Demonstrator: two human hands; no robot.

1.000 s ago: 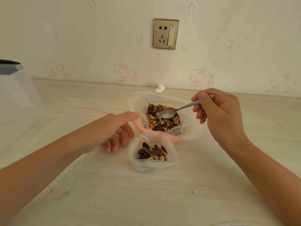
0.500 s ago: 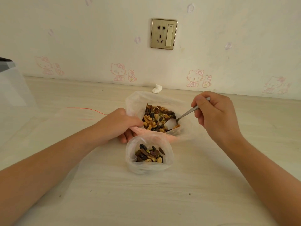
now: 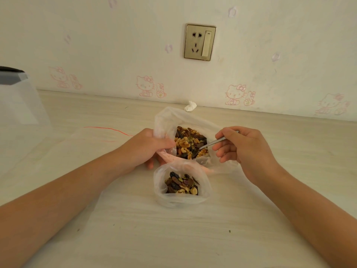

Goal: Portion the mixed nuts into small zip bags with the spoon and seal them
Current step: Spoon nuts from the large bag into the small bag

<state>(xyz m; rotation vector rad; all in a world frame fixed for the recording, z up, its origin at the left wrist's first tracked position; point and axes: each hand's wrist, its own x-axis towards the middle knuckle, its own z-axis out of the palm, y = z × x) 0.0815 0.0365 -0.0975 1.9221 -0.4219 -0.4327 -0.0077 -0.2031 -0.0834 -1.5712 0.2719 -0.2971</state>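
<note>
A large clear bag (image 3: 166, 120) of mixed nuts (image 3: 188, 142) stands open on the pale wooden table. My left hand (image 3: 146, 146) grips its left rim, holding it up. My right hand (image 3: 241, 147) holds a metal spoon (image 3: 212, 143) by the handle; the bowl is dug into the nuts and hidden among them. In front of it stands a small clear zip bag (image 3: 160, 192), open at the top, with a shallow layer of nuts (image 3: 181, 183) inside. Neither hand touches the small bag.
A flat clear zip bag with a red seal line (image 3: 104, 129) lies on the table to the left, under my left forearm. A crumpled white paper scrap (image 3: 190, 106) sits by the wall. A translucent container (image 3: 17, 97) stands at the far left. A wall socket (image 3: 200, 42) is above.
My left hand moved from the table to grip the big bag's left rim. The spoon went from above the nuts down into them, its bowl now buried.
</note>
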